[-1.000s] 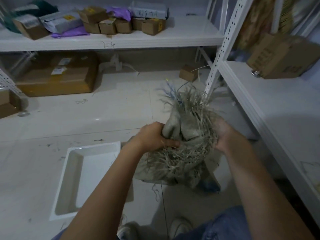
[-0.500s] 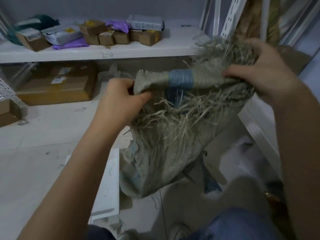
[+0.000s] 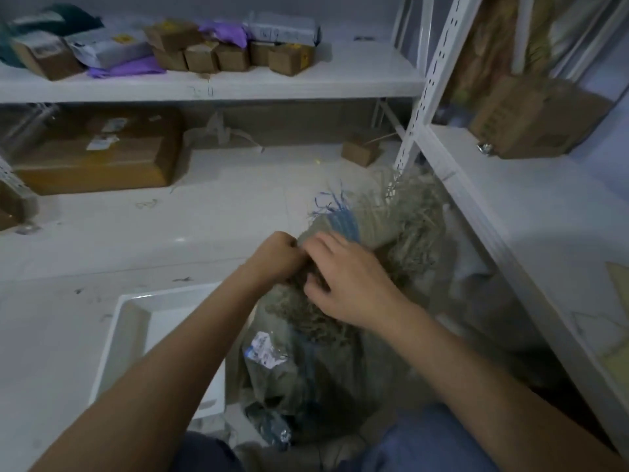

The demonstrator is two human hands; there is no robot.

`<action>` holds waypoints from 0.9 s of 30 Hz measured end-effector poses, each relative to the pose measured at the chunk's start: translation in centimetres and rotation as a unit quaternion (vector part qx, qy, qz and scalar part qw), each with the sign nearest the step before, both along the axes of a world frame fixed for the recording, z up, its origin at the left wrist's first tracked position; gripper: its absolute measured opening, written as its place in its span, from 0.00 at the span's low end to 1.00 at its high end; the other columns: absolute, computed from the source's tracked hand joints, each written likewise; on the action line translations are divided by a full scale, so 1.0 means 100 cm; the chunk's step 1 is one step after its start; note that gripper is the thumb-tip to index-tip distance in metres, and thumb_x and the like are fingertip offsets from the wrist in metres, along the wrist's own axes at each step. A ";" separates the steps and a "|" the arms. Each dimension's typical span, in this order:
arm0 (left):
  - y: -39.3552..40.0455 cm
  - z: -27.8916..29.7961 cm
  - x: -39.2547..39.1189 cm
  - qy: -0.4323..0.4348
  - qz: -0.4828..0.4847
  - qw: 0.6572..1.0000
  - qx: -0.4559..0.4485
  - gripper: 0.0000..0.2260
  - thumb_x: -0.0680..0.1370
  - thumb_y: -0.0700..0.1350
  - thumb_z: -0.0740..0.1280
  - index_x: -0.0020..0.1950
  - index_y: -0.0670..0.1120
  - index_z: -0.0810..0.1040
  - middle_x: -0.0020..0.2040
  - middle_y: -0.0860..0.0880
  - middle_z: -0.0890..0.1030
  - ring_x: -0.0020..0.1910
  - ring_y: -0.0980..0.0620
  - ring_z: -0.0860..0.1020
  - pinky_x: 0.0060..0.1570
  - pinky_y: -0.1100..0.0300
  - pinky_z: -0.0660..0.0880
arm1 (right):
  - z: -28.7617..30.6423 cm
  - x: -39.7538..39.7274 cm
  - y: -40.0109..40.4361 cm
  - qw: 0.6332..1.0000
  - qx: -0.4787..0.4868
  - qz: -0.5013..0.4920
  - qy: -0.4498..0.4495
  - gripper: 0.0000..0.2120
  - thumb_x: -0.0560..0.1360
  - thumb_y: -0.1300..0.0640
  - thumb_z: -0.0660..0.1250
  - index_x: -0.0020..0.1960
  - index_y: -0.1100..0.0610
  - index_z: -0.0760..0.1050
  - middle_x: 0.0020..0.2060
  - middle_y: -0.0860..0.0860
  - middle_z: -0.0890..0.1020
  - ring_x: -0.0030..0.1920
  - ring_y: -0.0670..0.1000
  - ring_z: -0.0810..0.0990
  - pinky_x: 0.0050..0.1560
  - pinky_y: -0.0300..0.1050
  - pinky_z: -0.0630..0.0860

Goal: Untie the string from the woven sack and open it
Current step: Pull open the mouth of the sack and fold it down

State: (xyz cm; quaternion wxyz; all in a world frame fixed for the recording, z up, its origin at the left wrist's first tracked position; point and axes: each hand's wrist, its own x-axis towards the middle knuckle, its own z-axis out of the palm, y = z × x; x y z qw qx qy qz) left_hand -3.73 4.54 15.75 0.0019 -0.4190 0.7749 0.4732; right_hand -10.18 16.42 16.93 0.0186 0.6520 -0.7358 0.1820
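Observation:
A grey-green woven sack stands on the floor between my knees, with a white and blue label on its side. Its frayed top has loose straw-like fibres and a blue stripe. My left hand pinches the sack's gathered top edge from the left. My right hand lies over the bunched neck just beside it, fingers curled into the fabric. I cannot make out the string among the fibres.
A white rectangular tray lies on the floor at the left. White metal shelving runs along the right with a cardboard box on it. The back shelf carries small boxes and parcels; a large box sits beneath.
The sack was held up high and stretched between both hands; it is now lowered to the floor. My right hand has moved left and down, close beside my left hand at the neck.

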 end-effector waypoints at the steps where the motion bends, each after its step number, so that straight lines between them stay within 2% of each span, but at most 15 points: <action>1: -0.003 -0.005 -0.001 0.011 0.015 0.999 0.042 0.08 0.76 0.40 0.63 0.39 0.37 0.75 0.38 0.38 0.76 0.35 0.44 0.76 0.38 0.53 0.77 | -0.013 -0.004 0.000 0.994 0.070 -0.028 -0.080 0.13 0.74 0.55 0.64 0.56 0.59 0.70 0.51 0.54 0.77 0.49 0.54 0.76 0.44 0.45 0.72; 3: -0.010 -0.012 -0.001 0.028 0.058 0.992 0.105 0.08 0.76 0.43 0.66 0.41 0.39 0.75 0.38 0.42 0.78 0.36 0.47 0.78 0.39 0.57 0.79 | -0.039 -0.019 0.005 0.974 0.150 -0.069 -0.156 0.16 0.76 0.50 0.63 0.60 0.57 0.67 0.54 0.53 0.76 0.52 0.54 0.77 0.47 0.47 0.74; 5: -0.019 -0.019 0.001 0.046 0.094 0.984 0.146 0.07 0.75 0.44 0.69 0.40 0.42 0.75 0.37 0.46 0.79 0.35 0.51 0.79 0.37 0.61 0.80 | -0.066 -0.034 0.018 0.963 0.241 -0.066 -0.103 0.20 0.76 0.46 0.61 0.62 0.56 0.65 0.56 0.55 0.75 0.55 0.56 0.76 0.49 0.46 0.71; 8: -0.034 -0.033 0.007 0.071 0.149 0.964 0.207 0.06 0.73 0.40 0.71 0.44 0.39 0.76 0.39 0.44 0.80 0.36 0.49 0.80 0.35 0.59 0.82 | -0.104 -0.043 0.045 0.916 0.400 -0.043 -0.001 0.29 0.75 0.41 0.59 0.71 0.54 0.59 0.68 0.55 0.68 0.69 0.54 0.66 0.68 0.55 0.59; 10: -0.041 -0.040 0.013 0.079 0.176 0.937 0.290 0.03 0.74 0.39 0.68 0.44 0.40 0.76 0.36 0.43 0.81 0.34 0.49 0.81 0.31 0.58 0.82 | -0.115 -0.049 0.058 0.905 0.425 -0.024 0.028 0.33 0.73 0.41 0.61 0.73 0.53 0.58 0.73 0.52 0.63 0.75 0.51 0.57 0.73 0.62 0.48; 12: -0.044 -0.048 0.021 0.053 0.185 0.923 0.334 0.04 0.77 0.42 0.64 0.42 0.43 0.76 0.34 0.45 0.81 0.32 0.50 0.80 0.27 0.59 0.80 | -0.118 -0.053 0.067 0.914 0.404 0.000 0.031 0.36 0.70 0.38 0.61 0.74 0.52 0.59 0.74 0.49 0.61 0.76 0.49 0.52 0.73 0.60 0.47; 14: -0.049 -0.057 0.032 -0.014 0.202 0.938 0.281 0.07 0.77 0.45 0.64 0.42 0.43 0.74 0.38 0.44 0.78 0.34 0.46 0.78 0.24 0.55 0.79 | -0.120 -0.052 0.073 0.922 0.386 0.003 0.024 0.40 0.65 0.32 0.52 0.74 0.49 0.59 0.75 0.47 0.61 0.76 0.48 0.53 0.72 0.55 0.54; 16: -0.056 -0.066 0.046 -0.115 0.175 0.966 0.154 0.10 0.77 0.46 0.65 0.42 0.39 0.73 0.41 0.41 0.77 0.33 0.44 0.78 0.24 0.55 0.78 | -0.120 -0.046 0.078 0.912 0.409 -0.024 -0.017 0.44 0.64 0.26 0.41 0.74 0.46 0.56 0.75 0.46 0.60 0.75 0.49 0.57 0.71 0.51 0.59; 18: -0.062 -0.071 0.055 -0.171 0.126 0.975 0.062 0.11 0.77 0.45 0.65 0.43 0.36 0.73 0.40 0.39 0.76 0.31 0.45 0.76 0.22 0.58 0.77 | -0.112 -0.045 0.083 0.861 0.480 -0.089 -0.138 0.41 0.69 0.24 0.40 0.76 0.44 0.52 0.76 0.45 0.56 0.75 0.50 0.57 0.73 0.50 0.57; 20: -0.071 -0.069 0.058 -0.162 0.107 0.979 0.058 0.12 0.75 0.44 0.68 0.48 0.35 0.75 0.42 0.38 0.77 0.33 0.45 0.76 0.20 0.59 0.77 | -0.099 -0.051 0.081 0.795 0.495 -0.160 -0.313 0.40 0.69 0.25 0.42 0.76 0.44 0.53 0.76 0.44 0.57 0.75 0.49 0.57 0.74 0.49 0.54; 21: -0.074 -0.067 0.057 -0.149 0.104 0.981 0.063 0.14 0.74 0.45 0.69 0.50 0.34 0.75 0.43 0.38 0.78 0.34 0.44 0.78 0.23 0.59 0.78 | -0.096 -0.053 0.076 0.788 0.468 -0.180 -0.357 0.38 0.71 0.27 0.43 0.75 0.45 0.54 0.75 0.45 0.60 0.75 0.50 0.59 0.74 0.49 0.56; 23: -0.075 -0.060 0.052 -0.136 0.090 0.986 0.039 0.16 0.73 0.47 0.71 0.50 0.34 0.76 0.43 0.37 0.79 0.37 0.41 0.79 0.32 0.57 0.81 | -0.094 -0.059 0.059 0.843 0.379 -0.211 -0.318 0.32 0.77 0.35 0.50 0.75 0.51 0.55 0.67 0.49 0.71 0.68 0.54 0.68 0.64 0.48 0.67; 24: -0.075 -0.057 0.049 -0.137 0.075 0.988 0.020 0.15 0.72 0.47 0.72 0.47 0.35 0.77 0.40 0.38 0.79 0.35 0.42 0.79 0.30 0.60 0.80 | -0.096 -0.064 0.048 0.877 0.323 -0.239 -0.265 0.32 0.78 0.40 0.55 0.75 0.54 0.53 0.64 0.52 0.72 0.65 0.56 0.71 0.59 0.49 0.70; 25: -0.074 -0.055 0.046 -0.145 0.061 0.988 0.006 0.14 0.71 0.47 0.73 0.44 0.36 0.77 0.36 0.39 0.78 0.31 0.44 0.77 0.23 0.64 0.76 | -0.099 -0.073 0.038 0.892 0.273 -0.284 -0.223 0.35 0.77 0.43 0.59 0.75 0.57 0.49 0.67 0.57 0.69 0.65 0.60 0.70 0.59 0.51 0.70; 27: -0.075 -0.054 0.045 -0.176 0.035 0.984 -0.012 0.16 0.69 0.48 0.75 0.43 0.36 0.78 0.34 0.41 0.77 0.29 0.46 0.74 0.17 0.67 0.70 | -0.105 -0.099 0.022 0.862 0.230 -0.392 -0.224 0.38 0.77 0.46 0.61 0.76 0.61 0.44 0.73 0.63 0.58 0.70 0.63 0.63 0.66 0.54 0.64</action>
